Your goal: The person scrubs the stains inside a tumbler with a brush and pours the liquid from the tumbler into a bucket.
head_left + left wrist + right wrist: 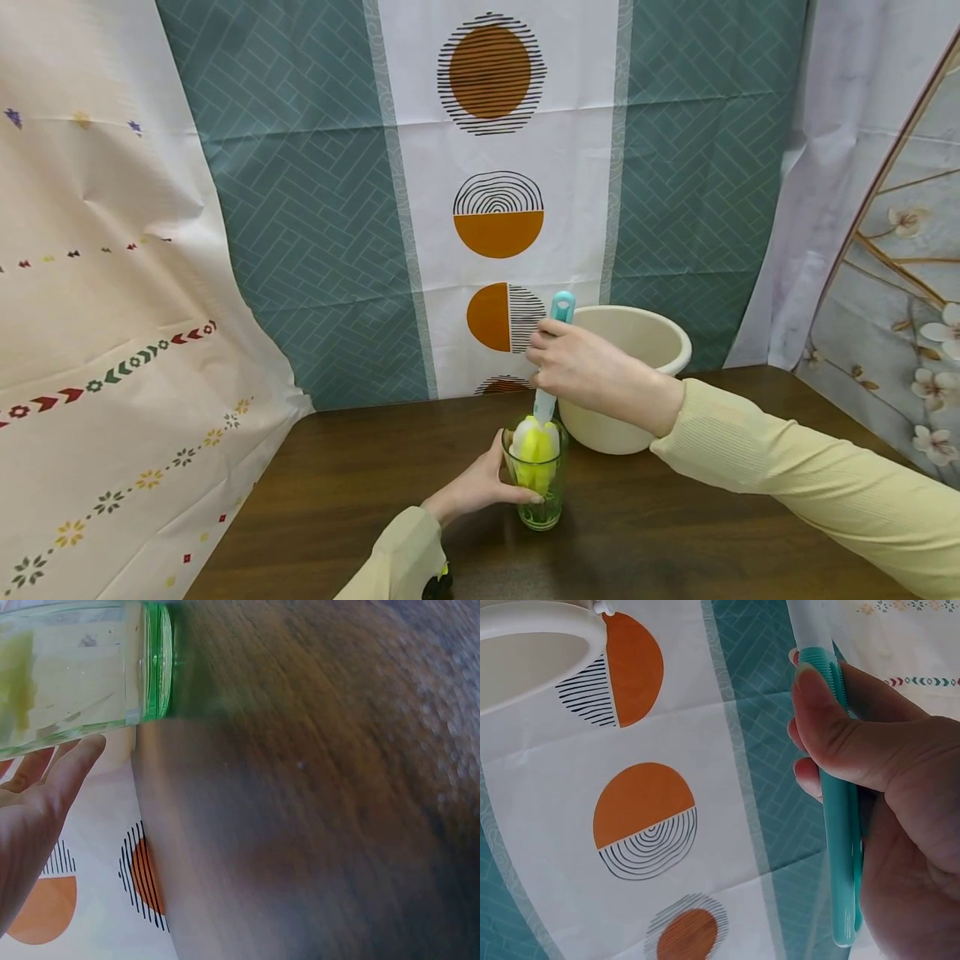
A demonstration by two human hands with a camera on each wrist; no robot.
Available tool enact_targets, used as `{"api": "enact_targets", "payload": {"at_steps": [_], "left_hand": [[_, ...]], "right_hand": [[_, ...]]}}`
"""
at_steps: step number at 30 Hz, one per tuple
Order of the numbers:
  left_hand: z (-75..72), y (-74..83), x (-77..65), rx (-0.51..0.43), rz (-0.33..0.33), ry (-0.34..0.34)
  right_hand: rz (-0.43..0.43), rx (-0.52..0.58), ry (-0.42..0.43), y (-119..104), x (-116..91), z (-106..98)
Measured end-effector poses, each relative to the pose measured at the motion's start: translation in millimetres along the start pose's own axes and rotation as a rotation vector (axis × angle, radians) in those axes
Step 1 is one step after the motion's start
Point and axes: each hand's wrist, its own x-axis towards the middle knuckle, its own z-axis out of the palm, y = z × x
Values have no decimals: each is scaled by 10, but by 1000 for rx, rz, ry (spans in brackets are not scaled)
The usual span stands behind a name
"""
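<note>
The left hand (480, 487) comes in low from the near edge of the table (315, 500), fingers and thumb curled round the side of a green glass (536, 487). The glass stands upright on the wood, and the grip looks meant to brace it so it neither tips nor turns. In the left wrist view the fingers (45, 787) lie along the glass wall (75, 675), with something yellow-green showing through it.

Inside the glass, just right of the left fingertips, sits the yellow and white sponge head (534, 454) of a brush. It fills most of the glass's width and rises a little above the rim. How far down it reaches I cannot tell.

Directly above the glass, the right hand (581, 371) is closed round the brush's teal handle (558, 329), thumb laid along it, as the right wrist view shows (840, 802). The handle stands nearly upright, its tip poking out above the fist; holding it high and vertical keeps the head in line with the glass mouth.

Behind the right hand and wrist, just beyond the glass, stands a cream basin (630, 375), untouched by either hand. Its rim (532, 637) also shows in the right wrist view. Patterned cloths (495, 192) hang behind everything.
</note>
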Motion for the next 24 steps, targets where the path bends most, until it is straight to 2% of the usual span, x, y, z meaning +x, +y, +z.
{"api": "enact_targets", "payload": {"at_steps": [3, 7, 10, 24], "left_hand": [[-5, 41, -17, -15, 10, -6], [-31, 194, -75, -63, 55, -34], [-44, 275, -110, -72, 56, -43], [-39, 300, -120, -80, 77, -36]], "right_hand": [[3, -16, 4, 15, 6, 11], [6, -32, -3, 43, 19, 23], [5, -31, -12, 61, 27, 26], [39, -31, -24, 101, -9, 73]]}}
